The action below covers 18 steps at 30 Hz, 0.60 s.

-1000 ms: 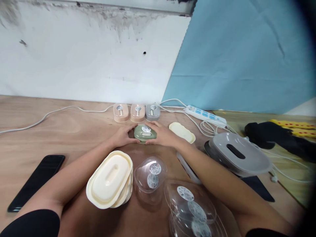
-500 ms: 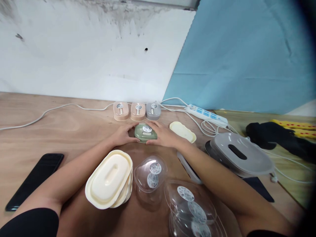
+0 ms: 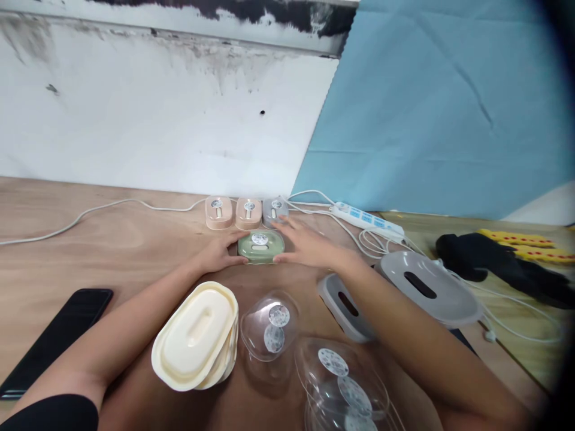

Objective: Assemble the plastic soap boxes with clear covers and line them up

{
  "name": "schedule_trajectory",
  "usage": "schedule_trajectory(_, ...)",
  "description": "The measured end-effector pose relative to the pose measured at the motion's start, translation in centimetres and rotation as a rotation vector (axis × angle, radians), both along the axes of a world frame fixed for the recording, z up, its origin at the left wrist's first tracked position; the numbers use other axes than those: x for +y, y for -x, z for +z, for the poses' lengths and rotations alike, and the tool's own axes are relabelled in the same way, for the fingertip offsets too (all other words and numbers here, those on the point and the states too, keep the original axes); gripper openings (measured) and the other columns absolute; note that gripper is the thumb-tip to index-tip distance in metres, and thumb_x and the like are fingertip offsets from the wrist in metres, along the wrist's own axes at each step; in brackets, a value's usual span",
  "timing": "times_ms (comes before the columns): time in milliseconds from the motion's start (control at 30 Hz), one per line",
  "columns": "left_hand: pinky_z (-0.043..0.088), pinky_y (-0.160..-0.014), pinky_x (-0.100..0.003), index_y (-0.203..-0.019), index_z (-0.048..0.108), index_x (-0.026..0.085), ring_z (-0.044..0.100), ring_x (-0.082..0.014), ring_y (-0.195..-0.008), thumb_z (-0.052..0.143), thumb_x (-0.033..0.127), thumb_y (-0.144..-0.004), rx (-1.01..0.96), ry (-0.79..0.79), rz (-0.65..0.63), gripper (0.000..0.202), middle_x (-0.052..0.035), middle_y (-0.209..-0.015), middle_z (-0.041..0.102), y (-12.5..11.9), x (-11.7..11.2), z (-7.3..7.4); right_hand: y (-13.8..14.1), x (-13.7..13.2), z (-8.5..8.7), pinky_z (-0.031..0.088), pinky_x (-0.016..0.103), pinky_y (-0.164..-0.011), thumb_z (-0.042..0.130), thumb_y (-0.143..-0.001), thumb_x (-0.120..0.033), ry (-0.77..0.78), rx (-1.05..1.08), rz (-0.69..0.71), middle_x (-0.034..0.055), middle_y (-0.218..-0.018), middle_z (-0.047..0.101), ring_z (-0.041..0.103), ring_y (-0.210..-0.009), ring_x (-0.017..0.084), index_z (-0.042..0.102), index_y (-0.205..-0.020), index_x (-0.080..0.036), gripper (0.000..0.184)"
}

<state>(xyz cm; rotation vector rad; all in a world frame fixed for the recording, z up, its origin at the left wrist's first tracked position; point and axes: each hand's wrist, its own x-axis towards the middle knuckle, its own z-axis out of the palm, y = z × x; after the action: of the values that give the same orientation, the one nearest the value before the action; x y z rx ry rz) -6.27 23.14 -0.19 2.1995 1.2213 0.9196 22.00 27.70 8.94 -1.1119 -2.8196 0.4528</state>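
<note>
A small green box (image 3: pixel 260 246) with a round sticker lies on the wooden table (image 3: pixel 135 245), just in front of a row of three small boxes: two pink (image 3: pixel 218 212) (image 3: pixel 248 212) and one grey (image 3: pixel 273 209). My left hand (image 3: pixel 218 254) curls against the green box's left end. My right hand (image 3: pixel 309 248) is at its right end, thumb touching the box, fingers stretched out and spread towards the grey box.
Stacked cream lids (image 3: pixel 195 335) and clear tubs (image 3: pixel 269 323) (image 3: pixel 341 377) sit between my forearms. A small grey lid (image 3: pixel 344 305) and a large grey lid (image 3: pixel 431 287) lie at the right, with a power strip (image 3: pixel 362 218), cables and a black glove (image 3: pixel 489 257). A phone (image 3: pixel 56 341) lies left.
My right hand's fingers have lifted off the green box and spread towards the grey box. The green box has turned square to the row. My left hand stays on it.
</note>
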Motion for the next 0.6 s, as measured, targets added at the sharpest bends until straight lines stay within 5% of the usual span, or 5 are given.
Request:
schedule_trajectory(233,0.038,-0.117,-0.05,-0.147,0.05,0.019,0.048,-0.0336,-0.137,0.074,0.051,-0.08,0.097,-0.031,0.214,0.078,-0.0152,-0.146,0.051,0.6,0.2,0.0,-4.0,-3.5,2.5,0.033,0.057,-0.12,0.065,-0.088,-0.059,-0.086,0.234,0.05,0.0099,-0.157,0.045,0.04,-0.146,0.033,0.043,-0.153,-0.028,0.075)
schedule_trajectory(433,0.038,-0.116,-0.05,-0.148,0.048,0.02,0.047,-0.0345,-0.136,0.069,0.049,-0.081,0.168,-0.046,0.252,0.076,-0.0143,-0.147,0.05,0.2,-0.1,0.4,-6.0,-6.4,2.9,0.044,0.054,-0.113,0.065,-0.088,-0.057,0.064,0.198,-0.038,0.0073,-0.154,0.05,0.045,-0.143,0.034,0.043,-0.153,-0.031,0.073)
schedule_trajectory(600,0.039,-0.115,-0.049,-0.15,0.045,0.018,0.049,-0.034,-0.134,0.067,0.049,-0.083,0.194,-0.041,0.274,0.077,-0.0158,-0.146,0.049,0.2,-0.1,0.2,-4.8,-7.7,3.4,0.039,0.054,-0.117,0.069,-0.084,-0.059,0.189,0.114,0.066,0.0058,-0.154,0.05,0.046,-0.142,0.034,0.042,-0.153,-0.034,0.078)
